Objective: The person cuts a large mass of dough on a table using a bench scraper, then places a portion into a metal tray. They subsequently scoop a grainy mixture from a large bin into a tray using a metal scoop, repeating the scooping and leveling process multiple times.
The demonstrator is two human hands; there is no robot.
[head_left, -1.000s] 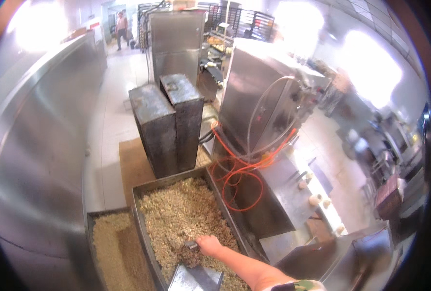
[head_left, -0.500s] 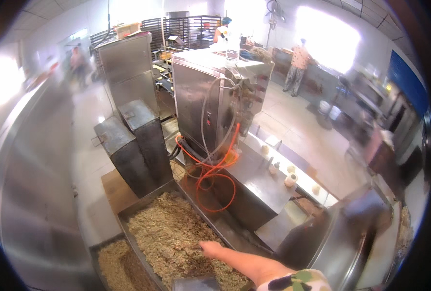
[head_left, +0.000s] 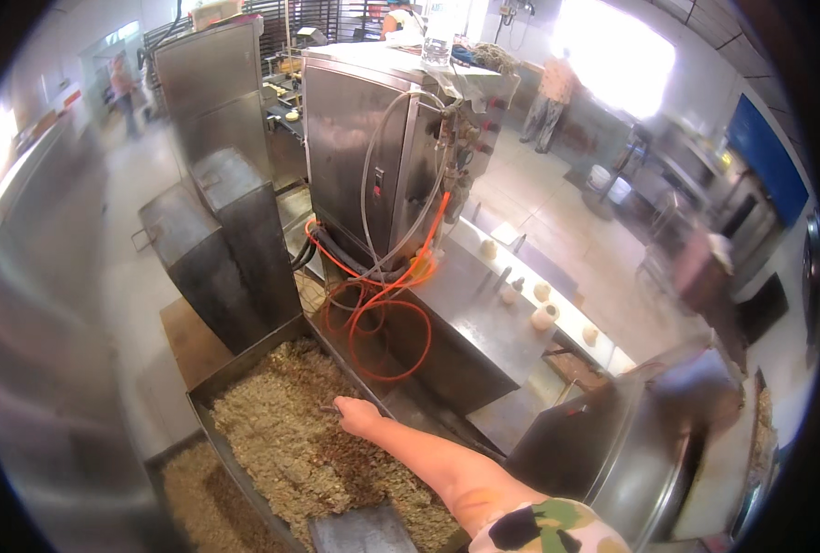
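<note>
My right hand [head_left: 358, 417] reaches over a deep metal trough [head_left: 244, 479], its arm stretched in from the lower right in a patterned sleeve [head_left: 548, 530]. The trough holds a crumbly, yellow-brown chopped mixture [head_left: 285, 405], with a darker patch beneath the hand. The fingers are closed, and a small dark end shows at their left side; what they grip is too small to make out. A flat grey metal plate [head_left: 364, 532] lies in the trough's near end, cut off by the lower edge. My left hand is out of view.
Another bin of similar mixture [head_left: 212, 488] stands lower left. Beyond are tall metal bins [head_left: 235, 249], a steel cabinet [head_left: 354, 157] and looped orange hose [head_left: 391, 341]. Pale round pieces [head_left: 544, 317] line a white belt at the right. A person [head_left: 553, 97] stands in the background.
My right hand has moved farther up the trough over the mixture, its fingers still closed. The whole view has shifted, so the surroundings sit higher and farther left, and more of the metal plate shows.
</note>
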